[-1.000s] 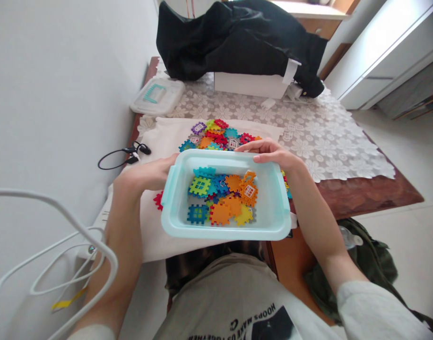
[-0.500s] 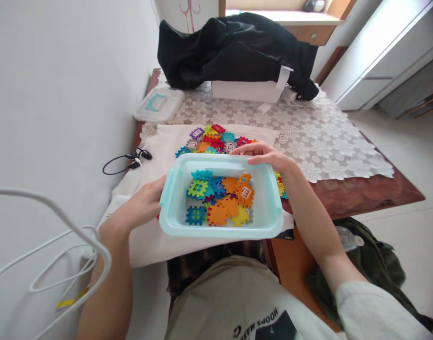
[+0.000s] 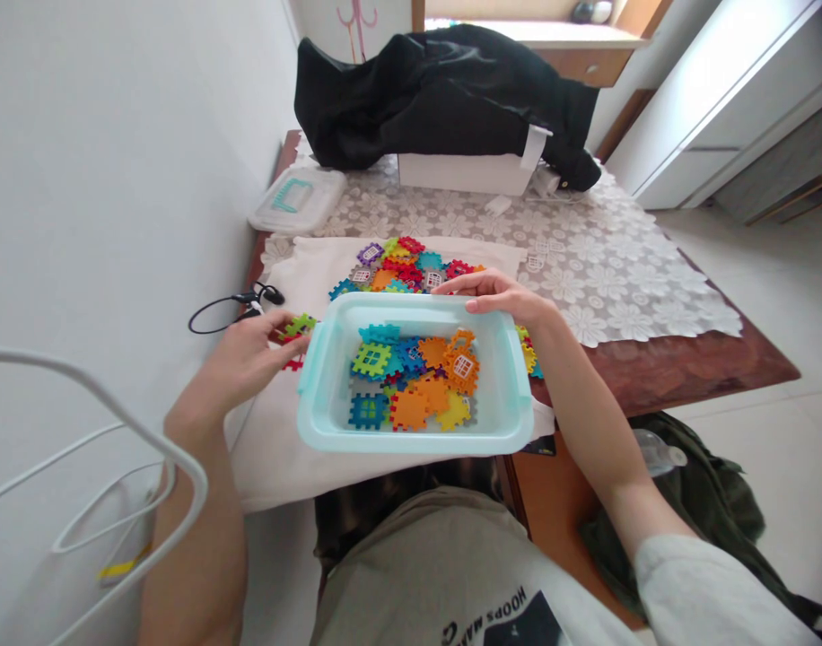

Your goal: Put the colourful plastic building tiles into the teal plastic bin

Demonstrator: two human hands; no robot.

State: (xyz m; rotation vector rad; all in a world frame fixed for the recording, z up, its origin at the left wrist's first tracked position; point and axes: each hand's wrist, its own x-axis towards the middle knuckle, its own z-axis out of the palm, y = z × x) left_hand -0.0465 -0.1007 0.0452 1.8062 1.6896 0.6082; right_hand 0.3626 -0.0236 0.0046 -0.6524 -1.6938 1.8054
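My right hand [image 3: 505, 296] is closed over the far rim of a pale turquoise plastic tub [image 3: 415, 441], thumb on the rim and fingers beyond it. Inside the tub lie several notched, interlocking plastic tiles: orange tiles [image 3: 411, 408], a lime-green tile with a window pattern [image 3: 371, 359], a dark teal tile [image 3: 367, 410] and a yellow tile [image 3: 453, 411]. Beside the tub's left wall, my left hand [image 3: 253, 354] has thumb and fingers around a green notched tile [image 3: 299, 325]. Some red [image 3: 293, 364] shows just below the thumb, partly hidden.
More coloured tiles [image 3: 401, 265] are heaped on a white cloth [image 3: 283, 467] behind the tub. Black earphones [image 3: 249, 298] lie to the left. A clear lid [image 3: 300, 199] is farther back. A black cover [image 3: 444, 99] drapes over a white box [image 3: 461, 172]. A white cable [image 3: 175, 453] hangs at left.
My left hand has come away from the tub's left side, moving left and slightly up, and a green tile now shows at its fingers. My right hand stays on the rim.
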